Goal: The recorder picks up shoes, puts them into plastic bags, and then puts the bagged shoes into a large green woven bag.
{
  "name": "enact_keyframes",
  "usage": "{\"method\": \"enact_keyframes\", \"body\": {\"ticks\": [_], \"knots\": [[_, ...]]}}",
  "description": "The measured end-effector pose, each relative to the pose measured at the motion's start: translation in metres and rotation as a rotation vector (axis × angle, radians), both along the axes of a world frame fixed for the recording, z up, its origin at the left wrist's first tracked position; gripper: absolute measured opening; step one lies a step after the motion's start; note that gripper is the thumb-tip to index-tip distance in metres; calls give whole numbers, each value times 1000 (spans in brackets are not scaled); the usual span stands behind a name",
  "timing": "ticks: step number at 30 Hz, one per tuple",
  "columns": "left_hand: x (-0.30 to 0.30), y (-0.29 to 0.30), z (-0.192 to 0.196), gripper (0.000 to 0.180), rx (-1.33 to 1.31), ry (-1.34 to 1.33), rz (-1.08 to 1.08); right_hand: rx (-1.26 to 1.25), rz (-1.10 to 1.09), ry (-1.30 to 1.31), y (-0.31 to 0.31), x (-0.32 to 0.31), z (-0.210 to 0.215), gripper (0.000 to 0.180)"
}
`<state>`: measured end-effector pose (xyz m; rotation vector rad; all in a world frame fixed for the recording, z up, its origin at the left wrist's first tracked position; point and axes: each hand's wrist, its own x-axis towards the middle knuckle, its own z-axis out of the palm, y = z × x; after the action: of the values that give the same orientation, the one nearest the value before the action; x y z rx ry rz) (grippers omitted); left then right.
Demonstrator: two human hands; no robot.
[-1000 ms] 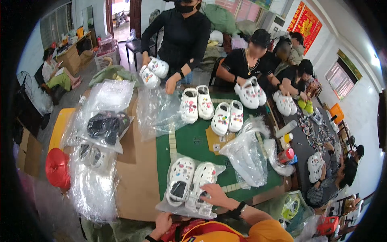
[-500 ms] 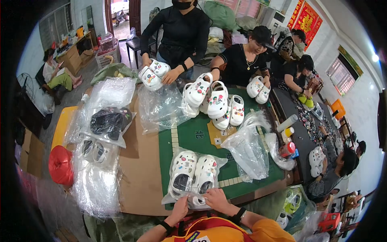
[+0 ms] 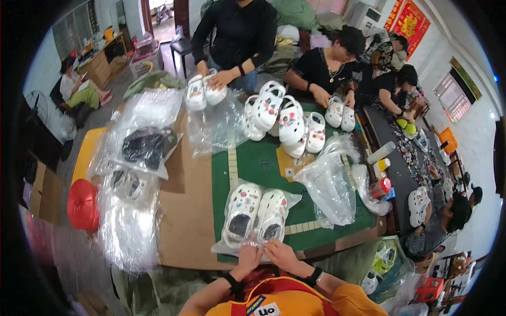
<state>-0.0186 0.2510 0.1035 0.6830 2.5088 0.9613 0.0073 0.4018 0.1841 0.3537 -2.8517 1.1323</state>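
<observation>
A pair of white clogs with colourful charms lies side by side inside a clear plastic bag at the table's near edge. At the bag's near edge, my left hand is closed with its fingertips pinching the plastic. Just beside it, my right hand pinches the same edge, so both hands nearly meet. The clogs' heels point toward me and their toes point away. Beneath the bag is a green mat edged with cream tiles.
Piled white clogs stand at the far middle, beside loose clear bags. Filled and flat bags stack at left near a red round bundle. Across the table one co-worker holds clogs; another handles a pair. Jars line the right edge.
My hands have drawn closer together along the bag's near edge. The view has shifted slightly. The standing co-worker has turned the held clogs, and the seated one now has both hands at a pair.
</observation>
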Motion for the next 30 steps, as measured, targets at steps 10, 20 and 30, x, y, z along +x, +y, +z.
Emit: {"method": "enact_keyframes", "body": {"ticks": [10,20,30], "knots": [[-23,36,-11,68,-40,391,-41,144,-59,28,11,2,10,46],[4,64,-29,65,-65,199,536,0,-196,-202,23,26,-47,30],[-31,53,8,67,45,-26,415,-125,-217,-230,16,29,-27,34]]}}
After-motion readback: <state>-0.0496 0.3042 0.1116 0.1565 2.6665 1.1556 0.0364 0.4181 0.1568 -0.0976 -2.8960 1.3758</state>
